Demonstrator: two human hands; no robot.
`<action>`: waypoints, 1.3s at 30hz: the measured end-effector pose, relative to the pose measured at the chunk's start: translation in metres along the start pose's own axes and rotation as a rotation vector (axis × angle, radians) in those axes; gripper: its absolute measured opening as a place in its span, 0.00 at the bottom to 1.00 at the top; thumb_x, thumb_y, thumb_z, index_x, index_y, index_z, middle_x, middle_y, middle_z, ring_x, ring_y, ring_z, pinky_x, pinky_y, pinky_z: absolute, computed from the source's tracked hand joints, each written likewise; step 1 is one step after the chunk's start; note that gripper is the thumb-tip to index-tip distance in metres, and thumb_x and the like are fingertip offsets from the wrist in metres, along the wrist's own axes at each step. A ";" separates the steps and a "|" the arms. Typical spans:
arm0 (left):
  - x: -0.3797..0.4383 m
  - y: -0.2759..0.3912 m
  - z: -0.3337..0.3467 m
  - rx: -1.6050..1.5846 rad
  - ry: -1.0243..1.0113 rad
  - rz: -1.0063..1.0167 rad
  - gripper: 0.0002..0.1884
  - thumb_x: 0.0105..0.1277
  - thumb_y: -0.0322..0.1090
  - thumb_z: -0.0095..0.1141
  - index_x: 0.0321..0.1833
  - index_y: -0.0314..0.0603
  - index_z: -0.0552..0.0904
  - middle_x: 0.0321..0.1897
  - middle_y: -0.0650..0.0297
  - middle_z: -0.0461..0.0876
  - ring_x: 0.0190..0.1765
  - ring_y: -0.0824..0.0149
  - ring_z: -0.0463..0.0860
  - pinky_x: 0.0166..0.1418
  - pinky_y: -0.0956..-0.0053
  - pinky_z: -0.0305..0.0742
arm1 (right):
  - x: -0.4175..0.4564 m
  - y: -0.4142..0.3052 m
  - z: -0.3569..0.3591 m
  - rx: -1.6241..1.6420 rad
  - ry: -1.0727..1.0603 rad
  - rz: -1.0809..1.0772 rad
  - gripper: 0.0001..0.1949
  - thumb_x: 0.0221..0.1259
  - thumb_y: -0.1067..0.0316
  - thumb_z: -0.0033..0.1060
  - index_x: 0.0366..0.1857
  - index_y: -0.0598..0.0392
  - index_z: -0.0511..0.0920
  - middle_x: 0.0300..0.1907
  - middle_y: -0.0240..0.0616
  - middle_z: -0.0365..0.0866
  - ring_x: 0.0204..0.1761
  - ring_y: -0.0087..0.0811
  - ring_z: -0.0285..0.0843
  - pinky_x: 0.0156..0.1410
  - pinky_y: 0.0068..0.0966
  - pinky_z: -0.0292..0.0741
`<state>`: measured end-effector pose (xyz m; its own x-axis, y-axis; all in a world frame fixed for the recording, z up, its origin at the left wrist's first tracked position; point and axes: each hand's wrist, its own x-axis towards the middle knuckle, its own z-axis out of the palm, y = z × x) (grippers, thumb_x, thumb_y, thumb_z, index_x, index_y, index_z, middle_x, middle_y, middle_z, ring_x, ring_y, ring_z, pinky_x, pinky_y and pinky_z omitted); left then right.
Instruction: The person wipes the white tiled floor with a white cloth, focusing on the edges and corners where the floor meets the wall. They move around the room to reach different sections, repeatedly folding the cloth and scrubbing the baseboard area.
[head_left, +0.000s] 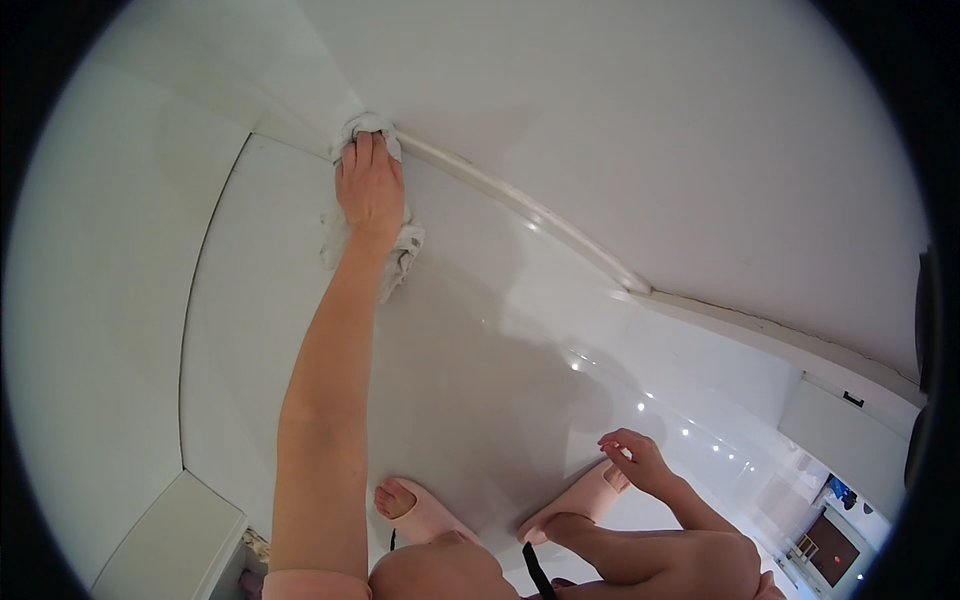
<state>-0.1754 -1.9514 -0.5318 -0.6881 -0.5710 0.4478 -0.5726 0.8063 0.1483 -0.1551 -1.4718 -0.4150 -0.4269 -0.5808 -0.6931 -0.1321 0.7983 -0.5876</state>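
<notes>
My left hand (370, 184) presses down on a crumpled white cloth (367, 122) in the corner where the white walls meet the glossy floor. Part of the cloth trails behind the wrist onto the floor. My left arm is stretched far forward. My right hand (632, 456) hangs loosely over the front of my right slipper (574, 502), with its fingers slightly bent and nothing seen in them. My other pink slipper (433, 516) stands on the floor near my left knee.
A pale baseboard (517, 199) runs along the wall to the right. A white cabinet or drawer front (172, 536) stands at the lower left. Black straps hang near my knees. Farther off at the lower right are a white door or panel (844, 427) and a dark rectangular surface (829, 551).
</notes>
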 end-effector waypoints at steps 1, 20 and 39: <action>0.002 0.001 0.000 0.009 -0.009 -0.009 0.15 0.60 0.30 0.49 0.50 0.36 0.76 0.52 0.61 0.73 0.51 0.58 0.72 0.51 0.66 0.72 | 0.002 0.002 0.000 -0.025 -0.020 0.001 0.06 0.58 0.71 0.55 0.37 0.56 0.78 0.34 0.38 0.79 0.36 0.35 0.78 0.40 0.28 0.75; 0.016 -0.007 0.000 -0.359 -0.009 0.094 0.06 0.55 0.28 0.55 0.34 0.35 0.82 0.31 0.56 0.79 0.29 0.55 0.78 0.34 0.64 0.74 | 0.001 0.022 -0.002 -0.181 0.007 -0.044 0.06 0.59 0.69 0.52 0.38 0.54 0.77 0.35 0.39 0.79 0.39 0.39 0.77 0.44 0.32 0.74; -0.003 0.031 -0.006 -0.325 -0.090 0.253 0.02 0.51 0.27 0.58 0.27 0.37 0.80 0.25 0.57 0.77 0.27 0.56 0.79 0.31 0.66 0.75 | 0.005 0.034 0.001 -0.275 0.017 -0.105 0.05 0.58 0.70 0.52 0.36 0.54 0.76 0.33 0.38 0.78 0.38 0.40 0.75 0.43 0.34 0.73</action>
<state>-0.1887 -1.9237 -0.5235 -0.8334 -0.3487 0.4288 -0.2206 0.9212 0.3204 -0.1614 -1.4475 -0.4390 -0.4126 -0.6619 -0.6258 -0.4127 0.7483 -0.5194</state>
